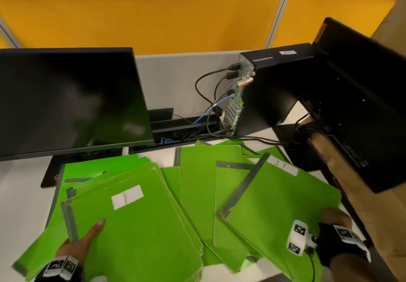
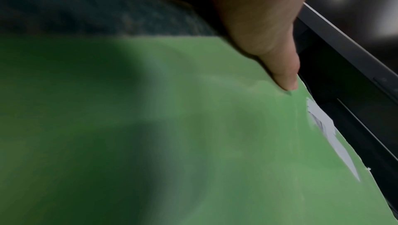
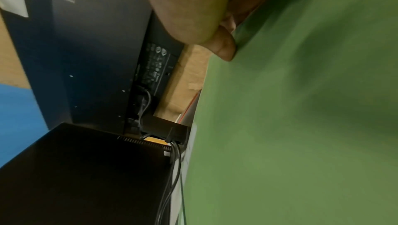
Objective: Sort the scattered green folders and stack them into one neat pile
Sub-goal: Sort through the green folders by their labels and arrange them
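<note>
Green folders lie scattered over the white desk [image 1: 22, 194]. My left hand [image 1: 83, 240] holds a stack of folders [image 1: 136, 227] at its near left corner, thumb [image 2: 280, 68] pressed on the top cover [image 2: 215, 143], which bears a white label. My right hand [image 1: 336, 218] grips the right edge of a folder labelled "IT" [image 1: 279, 198], tilted up off the others, with a fingertip [image 3: 224, 48] on its green cover [image 3: 301, 126]. Several more folders [image 1: 197, 183] overlap loosely between the two.
A dark monitor [image 1: 66, 101] stands at the back left, its base partly under the folders. A black desktop computer [image 1: 270, 88] with cables [image 1: 211, 106] stands behind the middle. Another monitor's back [image 1: 362, 106] and a cardboard box [image 1: 391, 227] crowd the right side.
</note>
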Demonstrator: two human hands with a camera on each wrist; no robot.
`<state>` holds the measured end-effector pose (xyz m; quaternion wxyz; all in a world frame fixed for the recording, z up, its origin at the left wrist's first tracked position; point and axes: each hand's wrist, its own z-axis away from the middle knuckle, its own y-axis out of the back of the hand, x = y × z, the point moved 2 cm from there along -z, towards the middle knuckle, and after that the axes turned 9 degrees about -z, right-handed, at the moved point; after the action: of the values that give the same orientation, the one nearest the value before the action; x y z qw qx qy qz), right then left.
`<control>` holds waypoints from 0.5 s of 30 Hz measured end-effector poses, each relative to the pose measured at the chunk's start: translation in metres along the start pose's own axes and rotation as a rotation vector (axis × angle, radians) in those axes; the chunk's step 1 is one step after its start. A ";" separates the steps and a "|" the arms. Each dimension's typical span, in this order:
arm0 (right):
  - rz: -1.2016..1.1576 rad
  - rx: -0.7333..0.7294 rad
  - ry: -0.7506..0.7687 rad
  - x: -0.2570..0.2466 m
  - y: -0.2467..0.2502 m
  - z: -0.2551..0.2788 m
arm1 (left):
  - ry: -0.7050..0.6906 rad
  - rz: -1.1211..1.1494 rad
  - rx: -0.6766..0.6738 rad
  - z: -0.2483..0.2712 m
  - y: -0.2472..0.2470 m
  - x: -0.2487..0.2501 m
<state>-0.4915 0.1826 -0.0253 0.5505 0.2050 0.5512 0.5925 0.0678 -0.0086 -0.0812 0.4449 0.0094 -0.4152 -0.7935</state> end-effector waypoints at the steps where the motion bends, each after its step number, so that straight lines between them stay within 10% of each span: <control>1: -0.008 -0.008 0.008 0.008 -0.003 0.002 | 0.006 -0.045 -0.008 -0.002 -0.001 -0.001; 15: 0.077 -0.253 -0.112 -0.011 -0.061 0.051 | 0.043 -0.142 -0.010 -0.019 0.000 -0.006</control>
<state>-0.4187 0.1819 -0.0588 0.5788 0.1879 0.4321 0.6656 0.0785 -0.0169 -0.0957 0.3963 0.0538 -0.3996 -0.8248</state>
